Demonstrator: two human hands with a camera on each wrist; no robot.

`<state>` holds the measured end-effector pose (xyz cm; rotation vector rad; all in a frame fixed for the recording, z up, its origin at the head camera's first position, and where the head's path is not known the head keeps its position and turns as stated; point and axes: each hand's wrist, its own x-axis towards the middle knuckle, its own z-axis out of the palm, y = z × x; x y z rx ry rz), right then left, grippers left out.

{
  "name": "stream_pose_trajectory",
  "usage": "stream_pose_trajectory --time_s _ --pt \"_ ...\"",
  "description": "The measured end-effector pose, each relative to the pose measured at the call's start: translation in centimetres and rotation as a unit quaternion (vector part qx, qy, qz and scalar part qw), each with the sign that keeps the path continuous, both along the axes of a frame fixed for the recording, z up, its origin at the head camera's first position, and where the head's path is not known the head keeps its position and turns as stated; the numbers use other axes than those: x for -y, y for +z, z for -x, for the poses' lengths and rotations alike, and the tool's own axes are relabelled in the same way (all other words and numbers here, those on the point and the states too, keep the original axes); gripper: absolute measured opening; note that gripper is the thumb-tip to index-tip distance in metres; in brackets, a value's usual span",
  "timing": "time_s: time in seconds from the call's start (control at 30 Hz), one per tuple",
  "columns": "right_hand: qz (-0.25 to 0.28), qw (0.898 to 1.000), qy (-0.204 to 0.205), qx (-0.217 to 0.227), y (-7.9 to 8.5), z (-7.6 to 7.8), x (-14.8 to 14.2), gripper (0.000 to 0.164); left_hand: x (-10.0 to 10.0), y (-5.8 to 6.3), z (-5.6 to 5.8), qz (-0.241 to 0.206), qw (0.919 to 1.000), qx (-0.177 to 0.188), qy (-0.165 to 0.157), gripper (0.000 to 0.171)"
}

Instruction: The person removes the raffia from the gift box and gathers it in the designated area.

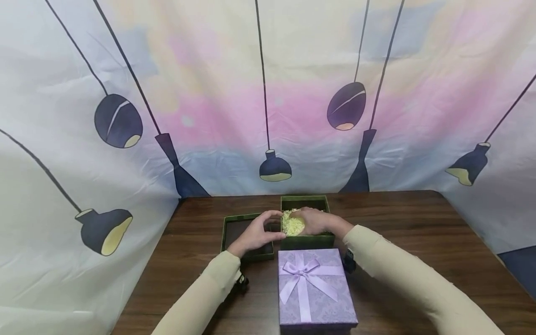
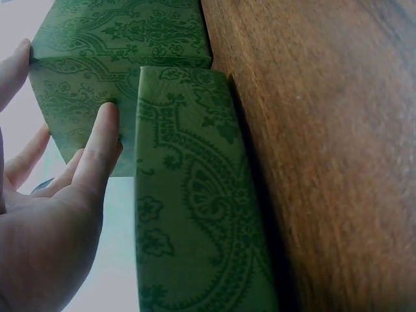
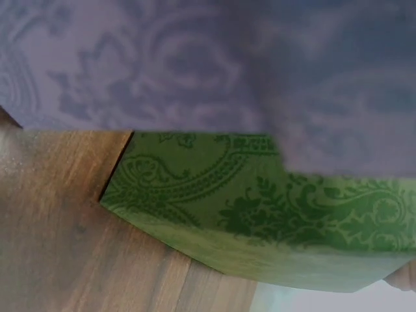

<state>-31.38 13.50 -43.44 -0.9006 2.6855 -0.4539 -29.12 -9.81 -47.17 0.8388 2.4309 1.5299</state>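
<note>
A green patterned box (image 1: 310,241) stands open near the back of the table, with pale yellow shredded paper (image 1: 293,226) inside. My right hand (image 1: 315,221) reaches into it over the shreds, its fingertips hidden among them; I cannot tell whether it grips any. At the box's left side is my left hand (image 1: 258,231), thumb and fingers spread apart. In the left wrist view, fingertips of that hand (image 2: 55,224) rest against the box's patterned wall (image 2: 84,91). The box's green lid (image 1: 224,232) lies upturned under the left hand, its dark inside showing.
In front of the green box sits a purple gift box (image 1: 316,302) with a lilac ribbon bow (image 1: 302,271), close to the right wrist. All stand on a dark wooden table (image 1: 398,223). Behind it hangs a cloth backdrop (image 1: 234,107) printed with lamps.
</note>
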Motion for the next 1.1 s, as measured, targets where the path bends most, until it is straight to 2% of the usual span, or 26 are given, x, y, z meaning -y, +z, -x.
stream_pose_trajectory --time_s 0.4,0.6,0.93,1.1 --pt "-0.011 1.0 -0.007 0.011 -0.26 0.2 0.08 0.069 0.1 -0.22 -0.17 0.0 1.0 -0.005 0.006 0.063" --pt "-0.01 1.0 -0.01 0.023 -0.28 -0.12 -0.09 0.067 0.01 -0.29 -0.27 0.003 0.9999 -0.009 -0.005 0.063" --pt "-0.011 1.0 0.001 0.011 -0.32 -0.01 0.05 0.064 0.14 -0.09 -0.2 0.013 0.9999 -0.004 0.001 0.063" --pt "-0.016 1.0 -0.016 0.009 -0.63 0.31 0.18 0.07 0.24 0.0 -0.05 0.014 0.9999 0.001 -0.007 0.062"
